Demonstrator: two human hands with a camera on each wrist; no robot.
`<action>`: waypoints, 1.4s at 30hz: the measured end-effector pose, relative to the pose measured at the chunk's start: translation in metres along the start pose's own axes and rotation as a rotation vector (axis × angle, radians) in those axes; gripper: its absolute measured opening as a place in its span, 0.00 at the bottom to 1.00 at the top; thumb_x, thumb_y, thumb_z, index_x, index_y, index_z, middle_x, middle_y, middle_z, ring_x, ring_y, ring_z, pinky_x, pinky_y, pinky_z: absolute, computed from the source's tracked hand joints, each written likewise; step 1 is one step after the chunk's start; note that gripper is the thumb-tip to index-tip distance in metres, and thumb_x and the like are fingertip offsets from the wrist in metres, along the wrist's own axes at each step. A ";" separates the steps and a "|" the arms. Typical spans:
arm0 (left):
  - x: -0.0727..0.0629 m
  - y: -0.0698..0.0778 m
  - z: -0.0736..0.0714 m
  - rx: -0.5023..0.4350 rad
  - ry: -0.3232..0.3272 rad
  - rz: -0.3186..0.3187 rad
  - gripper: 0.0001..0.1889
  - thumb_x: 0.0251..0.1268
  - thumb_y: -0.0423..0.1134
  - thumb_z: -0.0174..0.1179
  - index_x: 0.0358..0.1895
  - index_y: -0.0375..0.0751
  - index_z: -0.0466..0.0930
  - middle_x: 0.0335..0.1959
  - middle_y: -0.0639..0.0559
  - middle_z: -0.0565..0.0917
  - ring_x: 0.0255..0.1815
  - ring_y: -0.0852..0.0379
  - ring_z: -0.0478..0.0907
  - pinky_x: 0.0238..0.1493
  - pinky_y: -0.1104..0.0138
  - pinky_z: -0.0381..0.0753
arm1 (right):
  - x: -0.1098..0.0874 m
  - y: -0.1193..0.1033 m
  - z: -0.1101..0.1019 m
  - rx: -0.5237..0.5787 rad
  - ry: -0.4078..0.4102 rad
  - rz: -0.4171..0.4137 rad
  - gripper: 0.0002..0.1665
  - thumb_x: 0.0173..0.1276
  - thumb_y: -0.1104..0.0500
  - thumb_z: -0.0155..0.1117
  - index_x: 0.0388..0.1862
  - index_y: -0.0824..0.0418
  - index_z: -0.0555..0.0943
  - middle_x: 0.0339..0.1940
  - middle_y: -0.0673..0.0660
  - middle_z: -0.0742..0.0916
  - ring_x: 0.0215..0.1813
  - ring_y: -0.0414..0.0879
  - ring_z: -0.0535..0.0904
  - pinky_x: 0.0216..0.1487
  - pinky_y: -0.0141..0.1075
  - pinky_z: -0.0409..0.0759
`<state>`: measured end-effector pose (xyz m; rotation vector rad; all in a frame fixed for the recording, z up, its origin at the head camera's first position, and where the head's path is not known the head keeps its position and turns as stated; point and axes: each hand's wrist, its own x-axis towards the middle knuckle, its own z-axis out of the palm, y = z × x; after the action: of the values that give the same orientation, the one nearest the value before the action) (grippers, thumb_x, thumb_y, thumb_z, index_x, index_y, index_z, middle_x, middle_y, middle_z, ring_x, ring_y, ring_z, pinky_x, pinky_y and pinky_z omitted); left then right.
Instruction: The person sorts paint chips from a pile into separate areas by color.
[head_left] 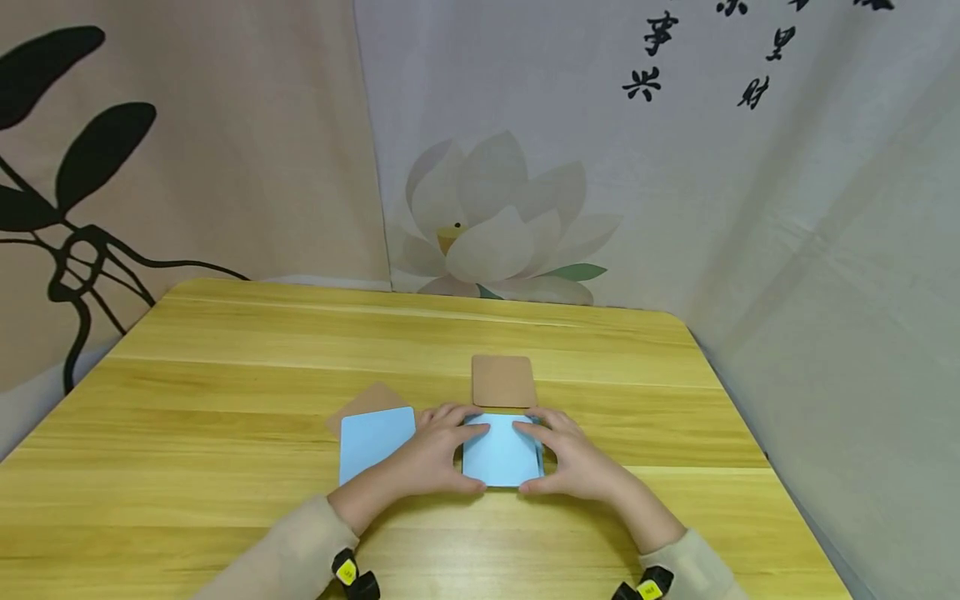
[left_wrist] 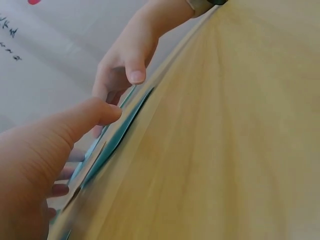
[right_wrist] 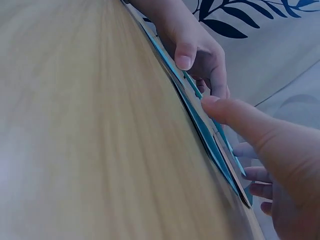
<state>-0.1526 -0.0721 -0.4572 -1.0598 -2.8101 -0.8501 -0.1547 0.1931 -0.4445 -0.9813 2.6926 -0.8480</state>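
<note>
In the head view a small stack of square cards with a blue card (head_left: 501,454) on top lies between both hands. My left hand (head_left: 441,457) holds its left side, thumb at the near edge, index finger over the top face, the other fingers at the far corner. Mirroring it, my right hand (head_left: 570,460) grips the right side the same way. From the left wrist view, thin blue and brown layers (left_wrist: 117,137) show edge-on below the thumbs, slightly bowed and not flush. The right wrist view shows the same layered edges (right_wrist: 212,145).
Left of the left hand lies another blue card (head_left: 371,442), partly covered by the forearm, over a turned brown card (head_left: 367,402). A brown card (head_left: 504,382) lies just beyond the stack. All are on a wooden table (head_left: 247,417), with a printed curtain (head_left: 510,108) behind.
</note>
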 end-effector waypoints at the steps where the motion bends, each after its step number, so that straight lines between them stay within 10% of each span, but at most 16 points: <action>1: 0.001 0.000 0.001 0.006 -0.003 0.000 0.43 0.43 0.61 0.72 0.64 0.42 0.75 0.68 0.47 0.66 0.67 0.48 0.59 0.57 0.47 0.56 | 0.000 0.001 0.000 0.003 -0.003 0.004 0.52 0.50 0.37 0.74 0.71 0.53 0.68 0.72 0.56 0.64 0.71 0.55 0.56 0.61 0.57 0.63; 29: 0.001 -0.006 0.002 -0.027 -0.052 0.012 0.41 0.48 0.62 0.69 0.65 0.43 0.74 0.69 0.47 0.65 0.68 0.47 0.57 0.59 0.44 0.54 | -0.004 0.005 -0.001 -0.061 -0.039 0.008 0.52 0.51 0.35 0.72 0.72 0.55 0.67 0.73 0.59 0.63 0.71 0.59 0.56 0.63 0.59 0.60; 42: -0.043 -0.015 -0.022 -0.062 0.063 -0.001 0.38 0.47 0.55 0.73 0.64 0.43 0.74 0.69 0.48 0.65 0.69 0.48 0.56 0.60 0.44 0.49 | 0.002 -0.004 0.004 -0.026 0.024 -0.026 0.49 0.50 0.38 0.75 0.70 0.50 0.69 0.74 0.55 0.63 0.72 0.54 0.54 0.64 0.55 0.59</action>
<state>-0.1324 -0.1187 -0.4545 -1.0199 -2.7506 -0.9596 -0.1525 0.1872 -0.4455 -1.0203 2.7232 -0.8369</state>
